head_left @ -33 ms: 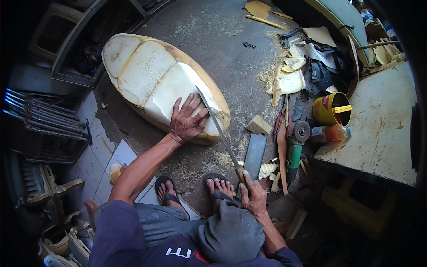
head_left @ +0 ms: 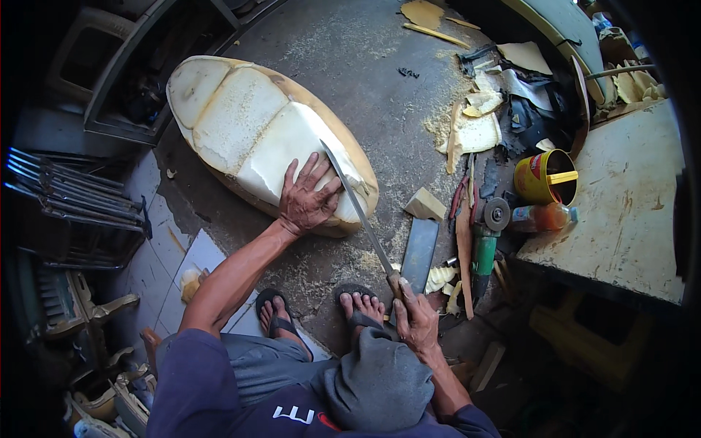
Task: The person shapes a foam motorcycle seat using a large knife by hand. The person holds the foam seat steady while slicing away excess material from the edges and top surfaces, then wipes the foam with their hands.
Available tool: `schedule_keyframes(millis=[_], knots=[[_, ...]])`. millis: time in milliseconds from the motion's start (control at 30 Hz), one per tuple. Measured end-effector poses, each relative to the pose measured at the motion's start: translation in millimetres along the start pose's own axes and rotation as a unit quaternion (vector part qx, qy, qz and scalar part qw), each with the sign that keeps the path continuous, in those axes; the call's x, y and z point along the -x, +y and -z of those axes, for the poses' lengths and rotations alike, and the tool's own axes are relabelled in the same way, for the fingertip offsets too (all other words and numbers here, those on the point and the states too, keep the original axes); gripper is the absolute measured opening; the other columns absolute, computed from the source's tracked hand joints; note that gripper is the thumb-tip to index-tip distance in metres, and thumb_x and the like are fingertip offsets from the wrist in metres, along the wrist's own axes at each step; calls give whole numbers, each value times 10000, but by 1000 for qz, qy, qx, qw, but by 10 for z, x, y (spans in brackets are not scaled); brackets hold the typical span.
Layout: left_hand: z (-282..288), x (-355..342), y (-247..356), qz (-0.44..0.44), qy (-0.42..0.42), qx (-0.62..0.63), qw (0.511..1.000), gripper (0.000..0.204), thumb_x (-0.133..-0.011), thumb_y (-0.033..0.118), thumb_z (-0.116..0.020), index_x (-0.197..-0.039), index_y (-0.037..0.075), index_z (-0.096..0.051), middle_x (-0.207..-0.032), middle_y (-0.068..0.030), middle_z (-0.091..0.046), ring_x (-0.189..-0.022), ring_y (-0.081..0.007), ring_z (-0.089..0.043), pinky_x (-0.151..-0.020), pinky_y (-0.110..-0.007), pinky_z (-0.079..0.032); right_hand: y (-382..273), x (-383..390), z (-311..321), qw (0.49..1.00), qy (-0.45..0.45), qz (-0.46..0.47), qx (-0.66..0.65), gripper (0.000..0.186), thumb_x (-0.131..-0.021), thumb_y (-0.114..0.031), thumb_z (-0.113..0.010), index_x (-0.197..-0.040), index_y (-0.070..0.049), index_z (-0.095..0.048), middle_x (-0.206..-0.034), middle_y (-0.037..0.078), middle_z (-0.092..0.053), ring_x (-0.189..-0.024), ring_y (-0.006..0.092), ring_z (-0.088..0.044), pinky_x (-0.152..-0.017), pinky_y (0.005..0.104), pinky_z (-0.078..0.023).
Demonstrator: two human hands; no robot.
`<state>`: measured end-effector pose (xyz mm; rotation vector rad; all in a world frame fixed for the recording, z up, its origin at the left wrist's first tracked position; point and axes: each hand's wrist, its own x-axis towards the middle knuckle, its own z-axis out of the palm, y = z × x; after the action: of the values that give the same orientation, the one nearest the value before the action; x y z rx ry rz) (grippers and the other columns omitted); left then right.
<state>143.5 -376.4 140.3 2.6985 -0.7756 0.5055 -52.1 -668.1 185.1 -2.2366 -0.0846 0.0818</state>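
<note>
A long, rounded foam seat cushion point(head_left: 241, 109) lies on the floor, cream on top with tan sides and seams across it. My left hand point(head_left: 309, 197) rests flat on its nearer part, fingers spread. A long-bladed knife point(head_left: 363, 217) lies slantwise over the cushion's right side, its blade close beside my left fingers. My right hand point(head_left: 416, 321) grips the knife's wooden handle near my right foot. Whether the edge is cutting into the foam cannot be told.
Right of my feet lie a foam wedge point(head_left: 426, 204), a grey flat block point(head_left: 420, 252) and a green angle grinder point(head_left: 483, 252). Beyond are a yellow can point(head_left: 531, 179), an orange bottle point(head_left: 542, 218) and foam scraps point(head_left: 478, 135). Stacked metal frames point(head_left: 80, 197) stand left. Crumbs dust the floor.
</note>
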Motion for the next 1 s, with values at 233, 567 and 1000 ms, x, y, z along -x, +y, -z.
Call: schedule_keyframes(millis=[233,567,1000], knots=[[-79,11,-24,3,-4,13,1000,417,-880,300,-698,-1295,291,-656,-1458,-120,-571,-1426,-357,-473,-1159,-629,-284,-233,-895,-396,1000,26,9,2,480,-964,-201,-673,-1437,-187,-595,-785,168,-608,-637,346,-629,-593,456,-514],[-52,39,-65,-5,-5,-3,1000,401,-897,329,-683,-1291,266,-649,-1484,-121,-542,-1443,-371,-450,-1155,-639,-284,-110,-618,-308,1000,18,14,18,487,-965,-226,-676,-1443,-193,-591,-768,143,-594,-603,318,-622,-543,459,-510],[-6,-17,5,-12,-50,-33,998,621,-868,287,-666,-1478,322,-557,-1483,-151,-482,-1454,-391,-399,-1168,-651,-255,-16,-561,-350,999,32,2,29,471,-939,-179,-699,-1404,-167,-627,-764,144,-587,-609,317,-619,-542,434,-507]])
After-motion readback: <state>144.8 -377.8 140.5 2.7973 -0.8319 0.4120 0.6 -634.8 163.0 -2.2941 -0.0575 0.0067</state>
